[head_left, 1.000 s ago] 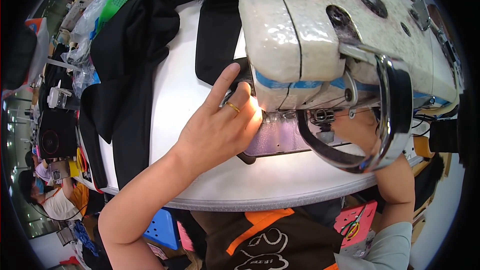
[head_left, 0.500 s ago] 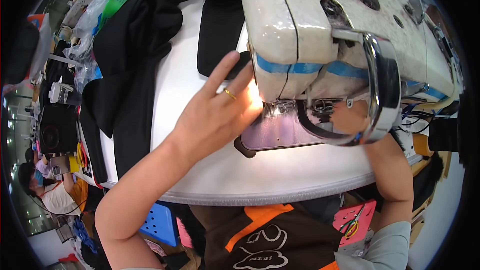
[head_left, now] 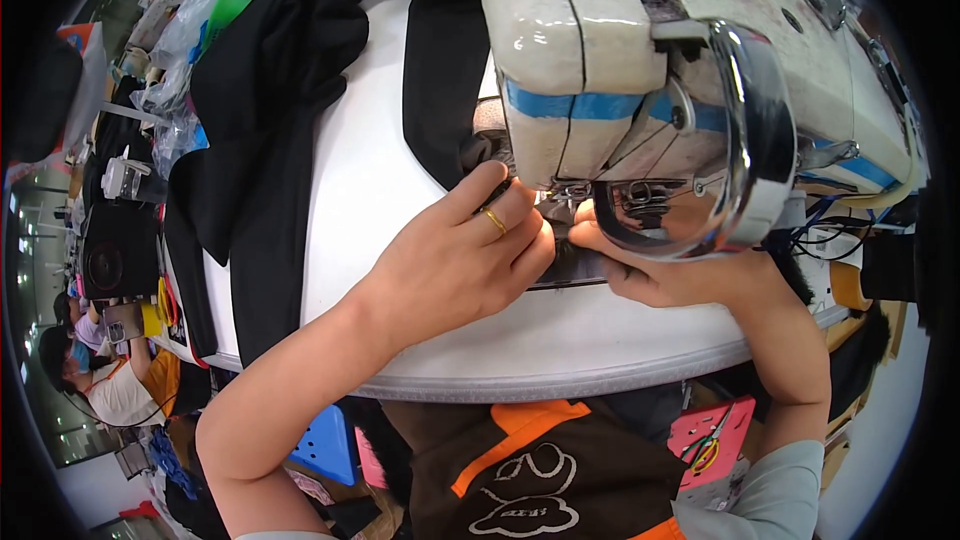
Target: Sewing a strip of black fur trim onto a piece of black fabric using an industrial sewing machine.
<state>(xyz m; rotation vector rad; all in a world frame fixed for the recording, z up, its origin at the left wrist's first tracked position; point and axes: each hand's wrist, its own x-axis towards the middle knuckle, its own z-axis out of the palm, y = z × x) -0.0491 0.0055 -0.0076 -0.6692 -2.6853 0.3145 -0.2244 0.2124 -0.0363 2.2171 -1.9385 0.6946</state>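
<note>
Along my far left, a heap of black cloth (head_left: 265, 130) hangs down the table; white tabletop (head_left: 355, 220) shows between it and my left hand (head_left: 465, 255), and on below my wrists to the curved front edge (head_left: 560, 378). My left forearm slants up and right, the fingers bent, their tips at the black strip (head_left: 445, 70) beside the sewing machine (head_left: 590, 30) — pinching or just touching, I can't tell. My right hand (head_left: 675, 280) reaches in leftward under the chrome loop (head_left: 770, 140), fingers curled near the needle — its grip unclear.
</note>
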